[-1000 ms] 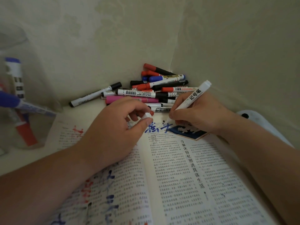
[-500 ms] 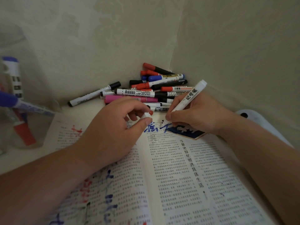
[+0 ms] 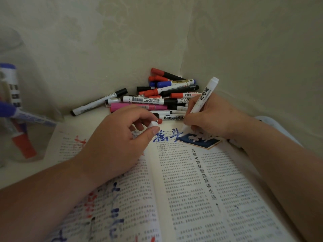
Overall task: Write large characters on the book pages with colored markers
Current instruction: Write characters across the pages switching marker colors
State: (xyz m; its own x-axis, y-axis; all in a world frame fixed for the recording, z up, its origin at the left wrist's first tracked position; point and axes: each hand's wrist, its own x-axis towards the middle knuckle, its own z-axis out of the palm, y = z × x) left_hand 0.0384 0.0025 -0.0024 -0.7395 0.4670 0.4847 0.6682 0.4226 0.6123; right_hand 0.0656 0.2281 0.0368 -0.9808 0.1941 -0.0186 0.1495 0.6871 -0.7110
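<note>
An open book [image 3: 201, 186] of dense printed text lies before me, with blue and red handwritten characters on its left page and top edge. My right hand [image 3: 215, 119] grips a white marker [image 3: 203, 96], its tip down on the dark blue picture [image 3: 201, 141] at the top of the right page, where white strokes show. My left hand [image 3: 115, 138] rests on the left page and pinches the marker's white cap [image 3: 153, 124] between thumb and fingers.
A pile of markers [image 3: 157, 98] in red, blue, black and pink lies in the wall corner beyond the book. A clear jar [image 3: 19, 109] with more markers stands at the left. A white object [image 3: 272, 126] sits behind my right forearm.
The right hand and white marker shifted slightly left along the blue picture, adding white strokes. The left hand stayed in place with the cap.
</note>
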